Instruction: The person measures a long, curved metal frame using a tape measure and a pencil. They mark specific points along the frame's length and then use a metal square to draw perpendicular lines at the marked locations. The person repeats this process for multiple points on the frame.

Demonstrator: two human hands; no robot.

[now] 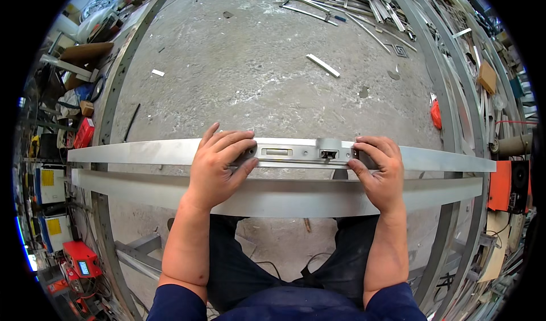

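Pinching the slotted plate (299, 151) by its ends, left hand (219, 164) and right hand (382, 170) should align it evenly with the bar (145, 152).

Slotted metal plate (300, 152) along silver bar (136, 152), mid-frame.
Left hand (219, 164) pinches its left end, right hand (382, 170) its right; metal strips (377, 9) heaped upper right.

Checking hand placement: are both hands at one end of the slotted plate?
No, the slotted plate has the left hand and right hand at opposite ends.
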